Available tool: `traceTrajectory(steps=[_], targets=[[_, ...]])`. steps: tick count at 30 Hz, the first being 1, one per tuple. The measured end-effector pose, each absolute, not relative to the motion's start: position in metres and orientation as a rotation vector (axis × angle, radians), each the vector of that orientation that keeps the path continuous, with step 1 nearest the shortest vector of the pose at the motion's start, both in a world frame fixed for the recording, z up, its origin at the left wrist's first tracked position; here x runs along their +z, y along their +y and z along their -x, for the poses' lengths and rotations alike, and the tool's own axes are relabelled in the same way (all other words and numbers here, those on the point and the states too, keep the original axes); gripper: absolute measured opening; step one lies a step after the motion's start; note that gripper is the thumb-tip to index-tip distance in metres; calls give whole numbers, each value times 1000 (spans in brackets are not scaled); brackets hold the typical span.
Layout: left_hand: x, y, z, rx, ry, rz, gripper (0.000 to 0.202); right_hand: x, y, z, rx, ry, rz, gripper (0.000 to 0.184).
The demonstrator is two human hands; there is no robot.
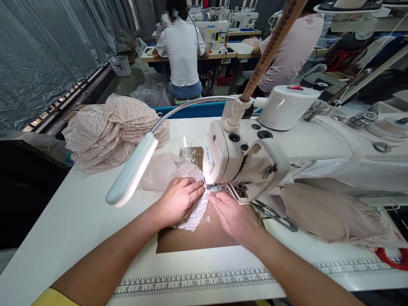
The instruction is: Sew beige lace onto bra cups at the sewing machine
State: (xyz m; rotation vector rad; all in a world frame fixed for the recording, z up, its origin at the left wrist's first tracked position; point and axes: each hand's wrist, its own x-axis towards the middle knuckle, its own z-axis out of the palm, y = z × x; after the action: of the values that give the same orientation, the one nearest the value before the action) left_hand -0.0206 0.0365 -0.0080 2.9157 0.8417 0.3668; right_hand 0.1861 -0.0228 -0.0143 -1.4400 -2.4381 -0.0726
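Observation:
A pale pink lace piece [198, 213] lies under the needle area of a white sewing machine [219, 148]. My left hand [181, 199] rests on the lace with its fingers stretched toward the presser foot [210, 187]. Close to the foot, my right hand [234, 216] has thumb and forefinger pinched at the lace's right edge. Sheer fabric [159, 170] spreads behind my left hand. The needle tip is too small to make out. Beneath the work is a brown plate [197, 241] set on the white table.
A stack of lace pieces [114, 131] stands at the left rear. A lamp [132, 170] overhangs the table. Scissors [277, 216], more sheer pieces [328, 210] and red-handled scissors [393, 257] lie rightward. A printed ruler [191, 280] runs along the front edge. Two people sit at machines beyond.

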Motion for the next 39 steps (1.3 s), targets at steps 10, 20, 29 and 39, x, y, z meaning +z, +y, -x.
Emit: traceTrajectory(steps=[10,20,29,39], targets=[[-6,30,26,414,747,-2939,34,-19,-28,-189,-100,-2389,1438,37],[-6,29,24,401,658,-2931,33,-10,-27,-183,-49,-2485,1487,39],[-3,30,20,373,716,-2968,35,-12,-27,-180,-114,-2440,1554,50],[-2,33,21,322,771,-2887,43,-14,-33,-192,-27,-2433,1336,35]])
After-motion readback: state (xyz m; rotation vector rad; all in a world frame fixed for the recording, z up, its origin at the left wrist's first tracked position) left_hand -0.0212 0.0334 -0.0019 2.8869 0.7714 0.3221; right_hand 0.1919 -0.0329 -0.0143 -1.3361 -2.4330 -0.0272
